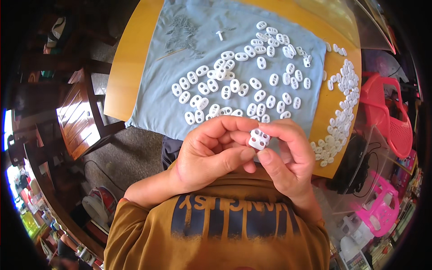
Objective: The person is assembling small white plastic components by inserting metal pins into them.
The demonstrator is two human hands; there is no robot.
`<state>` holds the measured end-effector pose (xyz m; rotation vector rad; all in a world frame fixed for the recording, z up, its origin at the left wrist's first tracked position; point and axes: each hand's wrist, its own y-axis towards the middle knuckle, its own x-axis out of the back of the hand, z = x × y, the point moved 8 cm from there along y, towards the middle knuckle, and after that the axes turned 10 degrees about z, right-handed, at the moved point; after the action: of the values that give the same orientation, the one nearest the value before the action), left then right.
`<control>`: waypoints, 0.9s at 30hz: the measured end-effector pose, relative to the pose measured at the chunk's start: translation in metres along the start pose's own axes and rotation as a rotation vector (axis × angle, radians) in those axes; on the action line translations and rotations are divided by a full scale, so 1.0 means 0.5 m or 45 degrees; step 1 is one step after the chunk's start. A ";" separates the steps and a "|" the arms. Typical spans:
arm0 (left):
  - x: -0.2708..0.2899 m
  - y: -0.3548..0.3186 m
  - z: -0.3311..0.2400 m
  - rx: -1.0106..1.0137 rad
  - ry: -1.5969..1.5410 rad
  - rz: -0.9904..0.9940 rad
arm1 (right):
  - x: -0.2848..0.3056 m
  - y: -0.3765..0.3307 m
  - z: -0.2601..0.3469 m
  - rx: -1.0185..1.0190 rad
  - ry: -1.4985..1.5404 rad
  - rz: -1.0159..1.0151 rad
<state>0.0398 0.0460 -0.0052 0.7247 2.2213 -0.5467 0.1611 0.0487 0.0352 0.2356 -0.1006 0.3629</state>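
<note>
A: Head view. Both hands are raised close to the chest, just off the near edge of the round wooden table (pixel 128 67). The left hand (pixel 209 153) and right hand (pixel 288 155) meet around one small white two-hole plastic toggle piece (pixel 258 139).

B: Grip state?

A: Left thumb and curled fingers press in from the person's left; right thumb and forefinger pinch the piece from the right. Neither hand is spread. The piece is turned so its holes face up toward the camera, probably so they can be seen while it is handled.

B: Stock on the table?

A: A grey-blue cloth (pixel 198 54) covers the table's middle. Loose white two-hole pieces (pixel 245 85) lie scattered over its near and right parts. Small grey metal pins (pixel 182 33) lie in a loose heap near the cloth's far left corner. A second band of white pieces (pixel 344 103) runs along the table's right edge, off the cloth, apart from the scatter; whether sorted or finished, cannot tell.

B: Surroundings?

A: A pink plastic chair (pixel 389 117) stands to the right.
</note>
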 end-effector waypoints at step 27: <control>0.002 0.005 0.015 0.077 -0.092 -0.027 | -0.003 -0.005 0.000 0.052 -0.129 -0.011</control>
<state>0.0448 0.0440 -0.0112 0.7025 2.1555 -0.6434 0.1607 0.0458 0.0346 0.2948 -0.1920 0.3444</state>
